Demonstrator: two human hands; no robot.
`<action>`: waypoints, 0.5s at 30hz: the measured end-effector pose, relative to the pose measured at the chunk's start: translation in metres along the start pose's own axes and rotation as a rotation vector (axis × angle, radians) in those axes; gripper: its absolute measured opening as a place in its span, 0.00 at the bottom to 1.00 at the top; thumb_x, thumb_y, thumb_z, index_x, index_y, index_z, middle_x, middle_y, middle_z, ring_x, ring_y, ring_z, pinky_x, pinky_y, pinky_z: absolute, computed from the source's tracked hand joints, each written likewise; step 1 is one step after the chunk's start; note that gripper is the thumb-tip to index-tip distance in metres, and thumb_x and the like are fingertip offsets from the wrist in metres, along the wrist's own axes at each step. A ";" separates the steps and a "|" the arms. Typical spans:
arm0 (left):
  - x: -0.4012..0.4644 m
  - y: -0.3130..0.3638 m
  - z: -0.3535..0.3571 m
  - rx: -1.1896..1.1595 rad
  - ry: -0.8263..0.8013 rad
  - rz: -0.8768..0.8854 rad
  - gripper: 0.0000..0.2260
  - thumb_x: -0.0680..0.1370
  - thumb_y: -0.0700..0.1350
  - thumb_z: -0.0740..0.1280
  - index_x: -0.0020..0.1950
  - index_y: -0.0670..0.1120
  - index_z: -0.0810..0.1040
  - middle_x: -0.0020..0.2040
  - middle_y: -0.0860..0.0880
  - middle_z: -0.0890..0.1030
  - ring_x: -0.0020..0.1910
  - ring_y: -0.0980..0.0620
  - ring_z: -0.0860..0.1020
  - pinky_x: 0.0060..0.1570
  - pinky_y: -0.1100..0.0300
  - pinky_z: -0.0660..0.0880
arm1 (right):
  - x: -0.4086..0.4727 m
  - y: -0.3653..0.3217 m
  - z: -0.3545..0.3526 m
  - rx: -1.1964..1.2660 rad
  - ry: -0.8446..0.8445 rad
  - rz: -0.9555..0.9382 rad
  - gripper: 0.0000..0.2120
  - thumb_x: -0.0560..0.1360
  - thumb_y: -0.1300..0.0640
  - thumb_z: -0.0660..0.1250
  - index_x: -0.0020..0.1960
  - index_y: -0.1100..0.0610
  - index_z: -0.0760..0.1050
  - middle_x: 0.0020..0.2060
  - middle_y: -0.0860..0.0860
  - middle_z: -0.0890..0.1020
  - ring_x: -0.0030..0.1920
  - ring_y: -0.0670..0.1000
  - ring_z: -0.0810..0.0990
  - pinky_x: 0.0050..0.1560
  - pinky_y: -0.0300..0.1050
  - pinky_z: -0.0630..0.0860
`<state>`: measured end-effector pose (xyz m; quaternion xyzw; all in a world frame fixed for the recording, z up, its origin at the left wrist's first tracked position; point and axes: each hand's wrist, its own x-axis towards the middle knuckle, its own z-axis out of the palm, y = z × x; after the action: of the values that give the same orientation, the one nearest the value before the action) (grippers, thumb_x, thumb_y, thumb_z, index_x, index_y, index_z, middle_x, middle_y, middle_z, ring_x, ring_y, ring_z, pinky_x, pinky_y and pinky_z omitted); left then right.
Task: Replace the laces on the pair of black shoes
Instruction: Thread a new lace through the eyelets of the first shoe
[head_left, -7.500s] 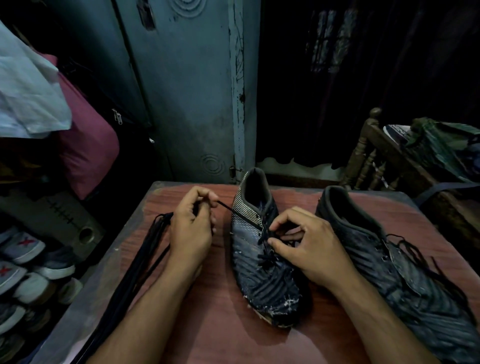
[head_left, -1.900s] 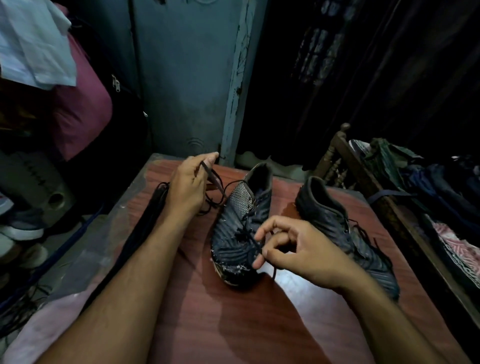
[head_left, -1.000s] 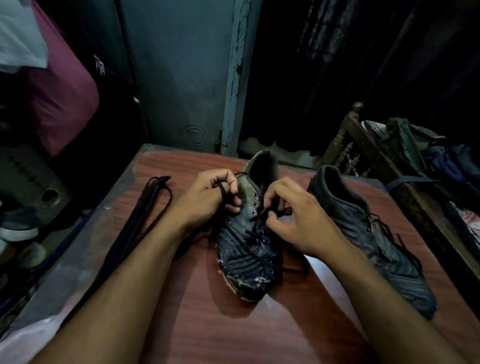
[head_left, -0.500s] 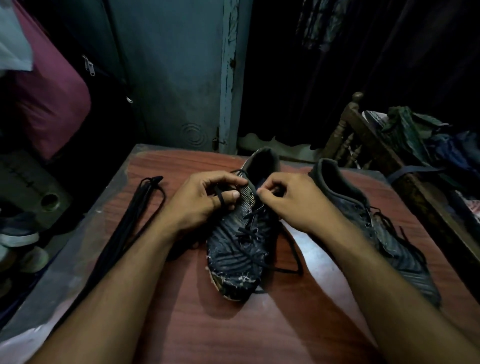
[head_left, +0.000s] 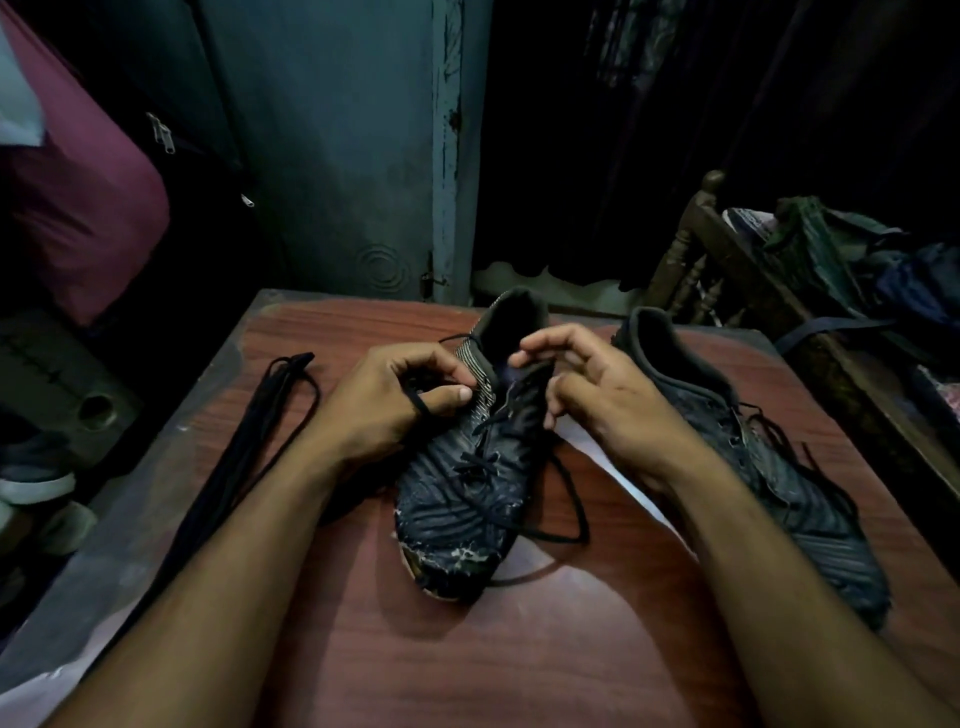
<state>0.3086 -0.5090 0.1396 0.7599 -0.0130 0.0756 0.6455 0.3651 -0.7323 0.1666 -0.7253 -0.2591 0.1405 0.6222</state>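
My left hand (head_left: 395, 405) pinched one end of the lace (head_left: 483, 462) beside the near shoe (head_left: 467, 499), mid-tabletop; my right hand (head_left: 597, 395) hovered loosely curled at the top eyelets, grasping nothing I could discern. The slack loop might have snagged the toe. The second shoe (head_left: 753, 457) lay rightward, spare laces (head_left: 249, 447) leftward on the reddish tabletop (head_left: 467, 665); the room was dim.

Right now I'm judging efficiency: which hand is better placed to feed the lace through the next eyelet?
Probably the left hand: it already pinches the lace beside the middle shoe's collar. The right hand hovers with fingers spread, apparently holding nothing.
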 end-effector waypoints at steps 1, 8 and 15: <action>0.000 0.000 0.000 -0.004 0.002 -0.002 0.04 0.76 0.37 0.75 0.46 0.46 0.86 0.43 0.46 0.86 0.44 0.53 0.82 0.50 0.52 0.78 | 0.001 0.001 0.001 -0.062 0.029 -0.036 0.15 0.81 0.71 0.60 0.61 0.57 0.76 0.54 0.57 0.83 0.37 0.54 0.73 0.42 0.52 0.76; -0.001 0.001 0.002 -0.011 0.010 -0.005 0.04 0.76 0.36 0.75 0.46 0.45 0.86 0.44 0.46 0.86 0.43 0.54 0.82 0.48 0.58 0.78 | 0.005 0.012 0.006 -0.346 0.160 -0.180 0.08 0.78 0.62 0.71 0.54 0.51 0.80 0.28 0.53 0.77 0.30 0.57 0.80 0.41 0.60 0.79; -0.001 0.002 0.000 0.031 0.005 0.021 0.07 0.75 0.34 0.74 0.46 0.46 0.87 0.45 0.47 0.86 0.45 0.55 0.83 0.48 0.62 0.77 | 0.007 0.007 0.010 -0.550 0.167 -0.205 0.09 0.75 0.63 0.69 0.49 0.50 0.83 0.40 0.42 0.74 0.35 0.41 0.74 0.41 0.33 0.68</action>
<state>0.3071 -0.5093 0.1415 0.7695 -0.0183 0.0846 0.6327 0.3666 -0.7207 0.1586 -0.8455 -0.3072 -0.0587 0.4328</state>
